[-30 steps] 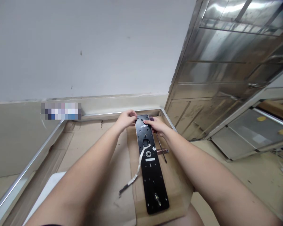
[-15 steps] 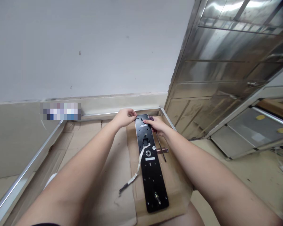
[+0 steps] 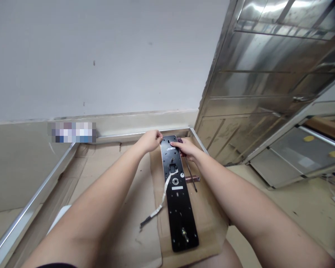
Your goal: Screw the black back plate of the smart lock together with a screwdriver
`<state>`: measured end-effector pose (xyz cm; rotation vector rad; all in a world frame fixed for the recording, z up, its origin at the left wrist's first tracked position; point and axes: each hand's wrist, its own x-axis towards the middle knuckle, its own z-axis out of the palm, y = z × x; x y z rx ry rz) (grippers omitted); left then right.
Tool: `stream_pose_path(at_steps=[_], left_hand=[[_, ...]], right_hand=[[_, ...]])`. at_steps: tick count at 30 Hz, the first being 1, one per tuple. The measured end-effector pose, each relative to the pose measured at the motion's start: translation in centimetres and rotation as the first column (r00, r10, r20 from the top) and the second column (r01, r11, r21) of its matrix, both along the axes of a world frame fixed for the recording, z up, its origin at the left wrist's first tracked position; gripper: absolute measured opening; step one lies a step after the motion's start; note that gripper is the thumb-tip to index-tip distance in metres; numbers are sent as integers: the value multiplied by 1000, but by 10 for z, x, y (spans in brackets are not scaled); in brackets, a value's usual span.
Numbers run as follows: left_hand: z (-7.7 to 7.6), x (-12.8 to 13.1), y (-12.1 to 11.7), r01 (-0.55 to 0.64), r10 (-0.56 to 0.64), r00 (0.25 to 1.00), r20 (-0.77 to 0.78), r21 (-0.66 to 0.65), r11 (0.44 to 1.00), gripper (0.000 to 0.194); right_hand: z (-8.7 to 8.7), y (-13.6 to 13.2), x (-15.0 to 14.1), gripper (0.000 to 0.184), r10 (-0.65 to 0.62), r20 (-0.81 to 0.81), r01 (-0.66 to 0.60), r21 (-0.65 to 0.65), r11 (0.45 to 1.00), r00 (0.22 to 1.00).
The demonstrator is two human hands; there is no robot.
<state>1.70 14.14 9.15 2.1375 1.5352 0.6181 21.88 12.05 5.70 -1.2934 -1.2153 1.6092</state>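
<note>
A long black door lock panel (image 3: 181, 212) lies back side up on the cardboard, its far end between my hands. From a socket in it runs a white-wrapped cable (image 3: 164, 195) with a dark connector end. My left hand (image 3: 151, 140) is closed in a pinch at the panel's far left corner; anything between the fingertips is too small to make out. With the thumb on the panel's face, my right hand (image 3: 186, 148) grips its right edge and a screwdriver (image 3: 191, 173), whose dark shaft points toward me. A reddish-brown strip (image 3: 190, 179) lies beneath the shaft.
Cardboard (image 3: 128, 208) covers the worktop, bordered by a raised metal rim (image 3: 30, 208). Behind stands a wall (image 3: 114, 67); a metal door (image 3: 240, 89) is at the right. A grey panelled case (image 3: 290, 160) sits on the floor. Something white (image 3: 60, 217) shows partly behind my left forearm.
My left hand has shifted slightly right, its fingers curled tighter at the corner. The panel's near end has swung slightly left. My right hand keeps its hold.
</note>
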Motion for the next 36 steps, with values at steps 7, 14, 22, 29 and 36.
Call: stream_pose_path(at_steps=[7,14,22,29,36], left_hand=[[-7,3,-6,-30,28,999,30,75,997,14],[-12,3,-12,-82,68,993,98,145,986,12],[-23,5,-12,-116,95,989,111,208,971,16],[-27,8,-11,-116,85,980,181,168,979,15],[-43,2,-5,-159,139,859,493,-2,987,14]], right_hand=[[1,-1,1,23,0,-4,0,2,1000,1000],[2,-2,1,19,-2,1,2,-3,1000,1000],[-1,-1,1,19,-4,-10,4,3,1000,1000],[-1,-1,1,22,5,-16,-5,4,1000,1000],[-4,1,2,25,22,-16,-22,18,1000,1000]])
